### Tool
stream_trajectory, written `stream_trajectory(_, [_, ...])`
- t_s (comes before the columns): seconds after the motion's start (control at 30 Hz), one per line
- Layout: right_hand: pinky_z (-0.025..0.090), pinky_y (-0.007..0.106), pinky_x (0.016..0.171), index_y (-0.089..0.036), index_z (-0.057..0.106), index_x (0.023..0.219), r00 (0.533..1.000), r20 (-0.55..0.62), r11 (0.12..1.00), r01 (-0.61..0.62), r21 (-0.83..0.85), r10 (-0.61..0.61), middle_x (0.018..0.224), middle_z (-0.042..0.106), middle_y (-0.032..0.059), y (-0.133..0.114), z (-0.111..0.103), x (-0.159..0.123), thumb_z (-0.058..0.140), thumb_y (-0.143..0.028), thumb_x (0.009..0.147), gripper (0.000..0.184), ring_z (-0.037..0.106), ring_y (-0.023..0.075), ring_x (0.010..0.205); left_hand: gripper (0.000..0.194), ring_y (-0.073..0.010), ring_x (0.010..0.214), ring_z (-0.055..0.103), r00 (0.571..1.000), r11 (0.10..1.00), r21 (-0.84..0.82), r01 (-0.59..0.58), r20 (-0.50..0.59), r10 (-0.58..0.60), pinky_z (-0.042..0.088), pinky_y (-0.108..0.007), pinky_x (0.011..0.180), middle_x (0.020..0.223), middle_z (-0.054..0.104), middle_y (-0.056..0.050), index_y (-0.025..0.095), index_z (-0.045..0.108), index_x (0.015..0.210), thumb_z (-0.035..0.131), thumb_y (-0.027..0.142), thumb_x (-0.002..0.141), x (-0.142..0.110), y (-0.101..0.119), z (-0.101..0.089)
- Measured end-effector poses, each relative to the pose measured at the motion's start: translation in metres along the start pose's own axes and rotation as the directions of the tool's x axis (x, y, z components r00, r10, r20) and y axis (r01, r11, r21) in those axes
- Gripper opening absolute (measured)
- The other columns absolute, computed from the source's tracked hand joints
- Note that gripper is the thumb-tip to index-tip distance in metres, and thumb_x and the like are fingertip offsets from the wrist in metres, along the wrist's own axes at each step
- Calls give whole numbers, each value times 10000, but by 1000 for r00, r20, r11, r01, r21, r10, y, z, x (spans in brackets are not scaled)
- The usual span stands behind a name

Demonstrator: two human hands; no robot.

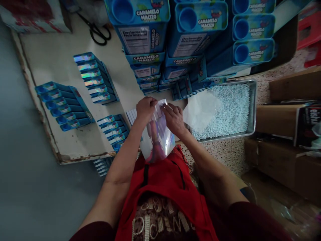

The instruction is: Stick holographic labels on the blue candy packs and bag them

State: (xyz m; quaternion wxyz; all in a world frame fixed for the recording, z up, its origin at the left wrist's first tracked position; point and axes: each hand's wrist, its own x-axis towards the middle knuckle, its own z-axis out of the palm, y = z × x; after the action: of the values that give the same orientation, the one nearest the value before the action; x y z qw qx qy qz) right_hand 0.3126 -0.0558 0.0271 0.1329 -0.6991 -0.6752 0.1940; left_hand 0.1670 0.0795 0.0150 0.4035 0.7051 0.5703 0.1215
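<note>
Both hands work at the far edge of a shiny, silvery-purple holographic cardboard piece (pixel 167 142), which slants down towards my red apron. My left hand (pixel 145 109) pinches this piece at its upper left, by the pale flaps. On the upper right, my right hand (pixel 173 118) has its fingers closed over a white folded end. Just left of the piece, partly behind my left hand, are white-edged boxes (pixel 131 116). A metal tray (pixel 252 110) of small light-blue pieces stands to the right, with a translucent sheet (pixel 200 108) lying over its left part.
Blue "Caramelo Macizo" boxes (pixel 145 40) are stacked at the back. Rows of slim blue boxes (pixel 62 105) lie on the worn white table (pixel 82 144). Black-handled scissors (pixel 99 35) rest at the back left. Brown cardboard boxes (pixel 276 122) stand at right.
</note>
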Motion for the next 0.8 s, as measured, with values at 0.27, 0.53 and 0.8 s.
stream_trajectory(0.27, [453,472,893,-297,851,1032,955,-187,970,-211,121,231,760,750,57,-39,-47,-27,593,-408,1063,283,657,261,830,144,-353,1184,677,990,994,54,-95,-99,100,420,-531,1170,1125,781,-157,202,787,974,645,225,970,21,6,6])
stream_trajectory(0.53, [367,318,518,-295,796,896,818,133,413,-415,811,560,572,482,-52,-99,-68,-43,827,-539,871,247,418,134,533,607,-298,1141,738,975,696,-700,161,3,-223,583,-441,1044,1098,790,-140,198,775,1041,590,773,983,-82,-13,-41])
stream_trajectory(0.8, [482,324,543,-261,787,808,813,362,292,-521,802,457,689,689,10,-136,-42,-43,881,-503,782,261,550,146,590,572,-178,807,729,906,261,-883,391,319,-276,612,-314,789,941,810,-86,175,776,893,1034,568,569,-156,-57,-58])
